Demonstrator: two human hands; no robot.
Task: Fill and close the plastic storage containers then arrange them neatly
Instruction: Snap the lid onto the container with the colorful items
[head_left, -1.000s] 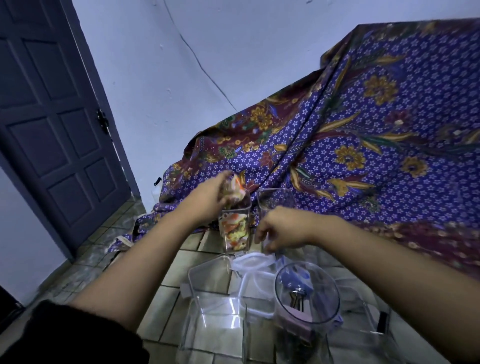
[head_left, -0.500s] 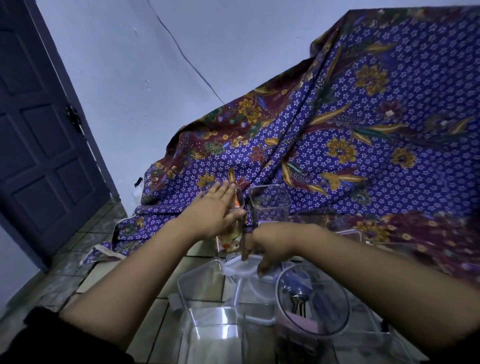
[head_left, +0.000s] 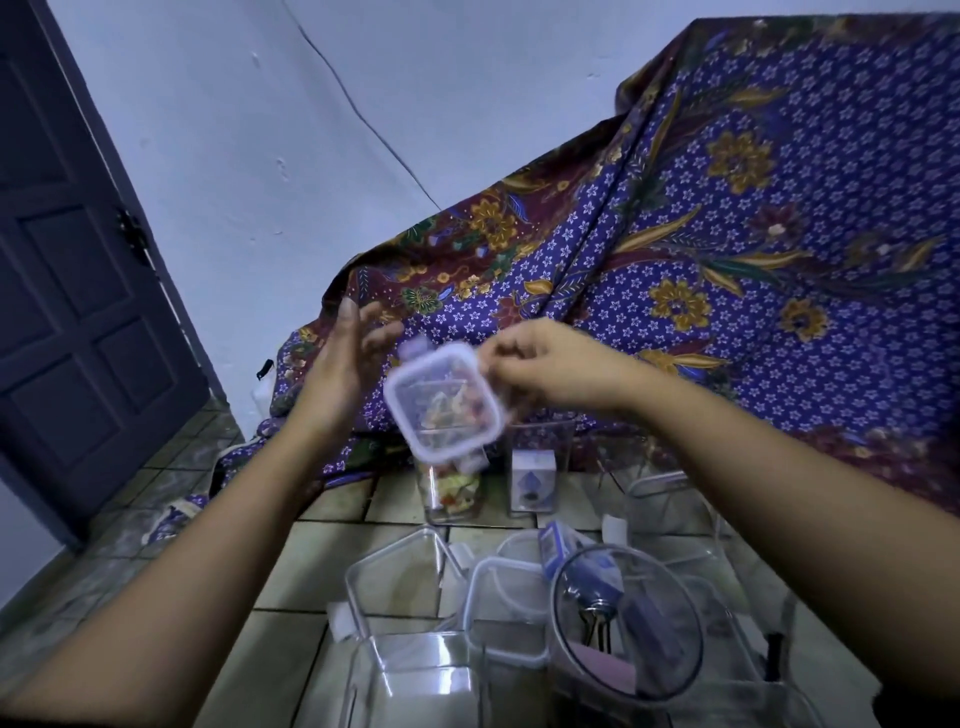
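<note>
Lid (head_left: 443, 402), square with rounded corners and clear, hangs in the air between our two hands, pinched at its right edge by the fingers of our right hand (head_left: 540, 366). Its face is tilted toward us and it is blurred. Our left hand (head_left: 343, 364) is just to its left, fingers spread wide and palm turned toward the lid, not gripping anything; whether a fingertip touches the lid's tab we cannot tell.

Directly below the lid, on the tiled floor (head_left: 291, 571), stands a tall narrow clear container (head_left: 451, 491) packed with colourful pieces in red, yellow and white, its mouth hidden behind the lid. Just beside it on the right stands a second tall clear container (head_left: 535, 467) holding a small white box (head_left: 532, 475).

Nearer to us lie more clear containers: an open square one (head_left: 400, 587), another lid (head_left: 506, 608) beside it, and a round clear lid (head_left: 626, 621) propped over dark metal clips.

Behind everything, a purple floral batik cloth (head_left: 727, 234) drapes over something bulky against the pale wall (head_left: 311, 156), with a dark panelled door (head_left: 67, 286) at far left.
</note>
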